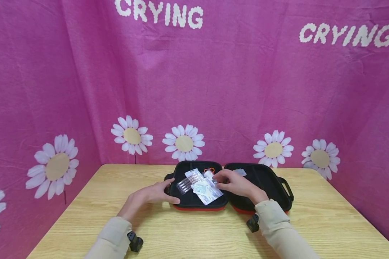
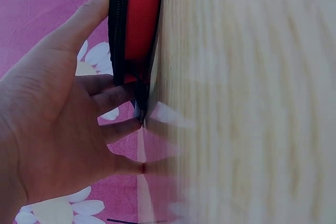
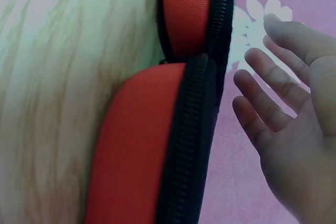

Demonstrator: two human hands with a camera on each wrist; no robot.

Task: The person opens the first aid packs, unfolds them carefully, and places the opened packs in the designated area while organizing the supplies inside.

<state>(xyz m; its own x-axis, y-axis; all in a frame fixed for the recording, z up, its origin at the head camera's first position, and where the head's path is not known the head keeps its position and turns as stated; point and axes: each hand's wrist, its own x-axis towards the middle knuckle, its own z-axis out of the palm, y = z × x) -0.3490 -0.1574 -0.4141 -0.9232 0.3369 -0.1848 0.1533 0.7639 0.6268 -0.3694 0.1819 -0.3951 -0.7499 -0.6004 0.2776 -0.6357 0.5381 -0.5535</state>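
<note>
A black-lined zip case with a red outer shell lies unfolded on the table. My left hand rests against its left end, thumb at the rim and fingers spread by the side. Over the left half hovers my right hand, fingers loosely bent and nothing between them in the right wrist view. Below it, white printed packets lie beside a clear pack of brown sticks. A small white bundle and orange loops sit behind, partly covered.
The case's right half holds a small translucent packet near its back edge. Its carry handle sticks out to the right. Wooden tabletop extends in front, and a pink flowered cloth hangs right behind the table.
</note>
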